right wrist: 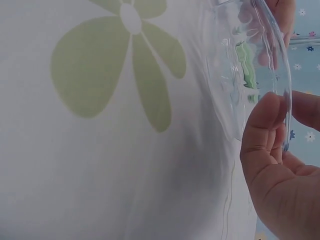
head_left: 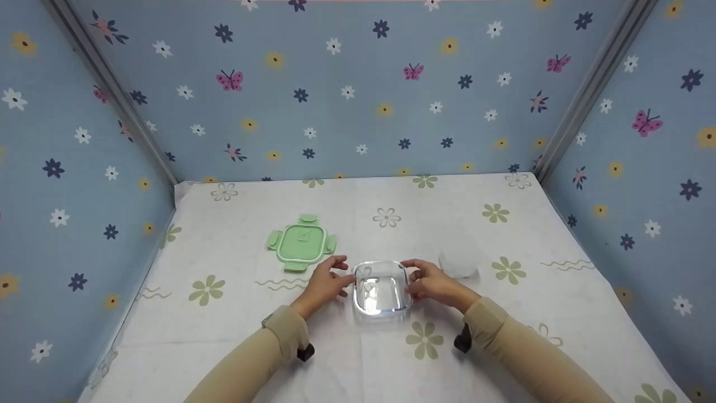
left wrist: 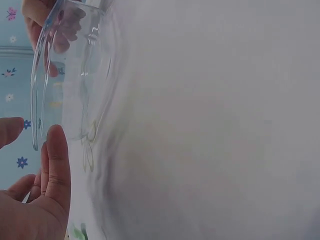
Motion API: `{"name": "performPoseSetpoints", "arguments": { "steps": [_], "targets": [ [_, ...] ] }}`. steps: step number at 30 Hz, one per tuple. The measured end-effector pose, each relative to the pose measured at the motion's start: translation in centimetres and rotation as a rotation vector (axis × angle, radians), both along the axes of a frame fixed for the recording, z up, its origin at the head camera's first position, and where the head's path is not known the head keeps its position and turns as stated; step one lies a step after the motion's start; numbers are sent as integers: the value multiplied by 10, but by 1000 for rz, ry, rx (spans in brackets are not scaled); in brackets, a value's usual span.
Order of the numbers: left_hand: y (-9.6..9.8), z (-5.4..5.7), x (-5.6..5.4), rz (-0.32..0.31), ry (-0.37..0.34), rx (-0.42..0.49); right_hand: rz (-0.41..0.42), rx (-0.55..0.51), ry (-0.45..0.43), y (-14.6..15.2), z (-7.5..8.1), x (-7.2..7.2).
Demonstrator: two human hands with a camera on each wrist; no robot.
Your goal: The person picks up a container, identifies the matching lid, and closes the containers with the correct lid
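Note:
A clear glass food container (head_left: 382, 294), roughly square with rounded corners, sits between both hands on the tablecloth. My right hand (head_left: 439, 284) pinches its right rim, with the thumb and a finger on either side of the glass edge in the right wrist view. At the opposite side, my left hand (head_left: 327, 284) has its fingertips right at the rim. In the left wrist view its thumb and fingers (left wrist: 58, 170) are spread apart, with a gap between thumb and glass. A green lid (head_left: 302, 244) with side clips lies beyond the left hand.
Just past the right hand lies a whitish, translucent object (head_left: 460, 264). The white tablecloth (head_left: 224, 358) carries green flowers and wavy lines. Blue patterned walls (head_left: 358, 73) enclose the table at the back and both sides.

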State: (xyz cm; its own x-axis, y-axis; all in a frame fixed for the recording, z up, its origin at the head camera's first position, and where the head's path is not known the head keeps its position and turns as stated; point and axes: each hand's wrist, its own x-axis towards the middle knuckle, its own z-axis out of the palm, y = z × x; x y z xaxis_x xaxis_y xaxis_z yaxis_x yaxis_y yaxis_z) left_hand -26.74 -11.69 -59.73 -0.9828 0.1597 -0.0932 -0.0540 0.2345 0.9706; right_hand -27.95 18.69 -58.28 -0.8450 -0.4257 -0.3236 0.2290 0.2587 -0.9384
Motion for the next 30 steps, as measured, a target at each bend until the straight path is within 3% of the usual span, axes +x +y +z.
{"name": "performPoseSetpoints", "arguments": {
  "steps": [13, 30],
  "targets": [
    [-27, 14, -16, 51, 74, -77, 4, 9, -11, 1, -1, -1],
    [-71, 21, -35, 119, 120, -154, 27, -13, -2, 2, -1, 0]
  ]
}}
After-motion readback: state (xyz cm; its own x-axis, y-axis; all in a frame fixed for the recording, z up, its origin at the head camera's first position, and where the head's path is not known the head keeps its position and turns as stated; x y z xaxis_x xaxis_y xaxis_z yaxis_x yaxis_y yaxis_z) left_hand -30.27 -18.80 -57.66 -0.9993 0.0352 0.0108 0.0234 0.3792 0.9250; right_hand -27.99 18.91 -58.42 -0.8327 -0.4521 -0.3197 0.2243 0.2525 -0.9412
